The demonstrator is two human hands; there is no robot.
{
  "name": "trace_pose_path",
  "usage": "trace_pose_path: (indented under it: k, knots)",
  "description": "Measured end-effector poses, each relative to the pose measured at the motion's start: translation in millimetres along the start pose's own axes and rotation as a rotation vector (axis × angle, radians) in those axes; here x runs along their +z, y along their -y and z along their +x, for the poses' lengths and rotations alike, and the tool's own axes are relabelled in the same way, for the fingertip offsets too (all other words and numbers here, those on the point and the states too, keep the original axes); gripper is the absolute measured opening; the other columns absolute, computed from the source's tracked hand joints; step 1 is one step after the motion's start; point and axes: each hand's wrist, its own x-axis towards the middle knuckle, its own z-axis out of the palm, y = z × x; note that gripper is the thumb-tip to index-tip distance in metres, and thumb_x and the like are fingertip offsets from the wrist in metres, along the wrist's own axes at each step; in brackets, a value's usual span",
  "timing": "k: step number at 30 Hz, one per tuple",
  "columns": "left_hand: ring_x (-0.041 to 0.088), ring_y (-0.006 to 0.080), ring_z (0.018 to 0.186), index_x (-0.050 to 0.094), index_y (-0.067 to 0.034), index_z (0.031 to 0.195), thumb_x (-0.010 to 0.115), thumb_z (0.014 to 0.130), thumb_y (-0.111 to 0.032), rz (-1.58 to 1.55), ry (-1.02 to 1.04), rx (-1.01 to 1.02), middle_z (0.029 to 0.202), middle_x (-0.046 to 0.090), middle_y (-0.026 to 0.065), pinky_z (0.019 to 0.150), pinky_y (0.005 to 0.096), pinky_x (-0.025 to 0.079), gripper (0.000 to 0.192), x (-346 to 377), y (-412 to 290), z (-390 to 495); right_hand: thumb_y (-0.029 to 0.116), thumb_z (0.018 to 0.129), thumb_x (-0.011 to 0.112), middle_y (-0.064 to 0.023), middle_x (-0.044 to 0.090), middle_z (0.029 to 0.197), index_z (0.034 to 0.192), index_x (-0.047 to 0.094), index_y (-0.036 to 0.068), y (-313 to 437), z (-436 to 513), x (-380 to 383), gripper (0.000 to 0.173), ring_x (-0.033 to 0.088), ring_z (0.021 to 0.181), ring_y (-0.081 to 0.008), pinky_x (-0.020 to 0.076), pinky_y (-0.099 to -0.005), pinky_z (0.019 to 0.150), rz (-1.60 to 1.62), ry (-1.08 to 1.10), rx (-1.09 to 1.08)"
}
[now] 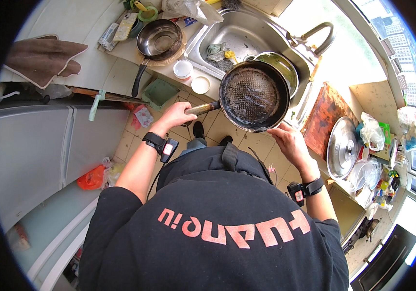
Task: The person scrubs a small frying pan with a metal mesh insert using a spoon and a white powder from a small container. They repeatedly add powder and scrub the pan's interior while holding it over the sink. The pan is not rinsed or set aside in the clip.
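A worn, dark frying pan [254,96] is held up over the near edge of the sink, its stained inner face showing. My left hand [180,115] grips the end of its handle. At the pan's near right rim, my right hand [284,137] holds the edge between thumb and fingers. Behind the pan, a steel sink [244,27] holds a metal lid or shallow pan [280,67], a yellow scrubbing brush [230,55], a greyish cloth [216,51] and a scouring pad [225,65].
A second frying pan [160,39] rests on the left counter, near a white jar [183,69] and a round lid [200,84]. A curved faucet [324,38] rises behind the sink. At right are a reddish-brown board [329,120] and a steel pot lid [342,148]. A grey refrigerator [33,145] stands left.
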Motion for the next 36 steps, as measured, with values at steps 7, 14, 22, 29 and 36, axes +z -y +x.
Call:
trace_pose_path:
  k: [7, 14, 22, 29, 36]
  knots:
    - [0.059, 0.0211, 0.070, 0.063, 0.001, 0.086, 0.081, 0.082, -0.030, -0.011, -0.024, 0.005, 0.075, 0.062, 0.0107, 0.066, 0.0374, 0.047, 0.037, 0, -3, -2, 0.008, 0.092, 0.068, -0.0110, 0.066, 0.090, 0.101, 0.076, 0.007, -1, 1, -4, 0.012, 0.068, 0.087, -0.0311, 0.0557, -0.0409, 0.078, -0.042, -0.017, -0.028]
    - [0.058, 0.0213, 0.070, 0.063, 0.001, 0.086, 0.082, 0.081, -0.031, -0.017, -0.033, 0.011, 0.075, 0.061, 0.0107, 0.065, 0.0378, 0.047, 0.037, 0, -3, -3, 0.012, 0.093, 0.068, -0.0101, 0.064, 0.087, 0.100, 0.076, 0.008, -10, 11, 3, 0.012, 0.067, 0.085, -0.0313, 0.0549, -0.0424, 0.075, -0.110, -0.063, -0.029]
    - [0.070, 0.0268, 0.081, 0.071, -0.002, 0.098, 0.080, 0.081, -0.034, 0.056, 0.001, -0.035, 0.087, 0.072, 0.0148, 0.073, 0.0396, 0.053, 0.038, -3, -3, -2, 0.015, 0.096, 0.066, -0.0113, 0.066, 0.092, 0.107, 0.077, 0.009, -36, 40, 38, 0.016, 0.068, 0.088, -0.0327, 0.0550, -0.0424, 0.078, -0.147, 0.106, 0.039]
    - [0.070, 0.0263, 0.081, 0.071, -0.001, 0.099, 0.080, 0.080, -0.033, 0.022, 0.012, -0.037, 0.086, 0.072, 0.0147, 0.073, 0.0392, 0.053, 0.038, -1, 0, 0, 0.010, 0.094, 0.068, -0.0106, 0.066, 0.093, 0.107, 0.076, 0.009, -32, 18, 23, 0.016, 0.067, 0.091, -0.0321, 0.0545, -0.0423, 0.080, -0.093, 0.151, -0.013]
    - [0.070, 0.0264, 0.081, 0.071, -0.001, 0.099, 0.080, 0.080, -0.032, 0.037, 0.001, -0.023, 0.088, 0.073, 0.0156, 0.073, 0.0390, 0.053, 0.037, -1, -2, -1, 0.007, 0.091, 0.068, -0.0120, 0.066, 0.094, 0.104, 0.076, 0.007, -17, 1, -12, 0.015, 0.065, 0.095, -0.0328, 0.0524, -0.0429, 0.086, -0.023, 0.075, -0.010]
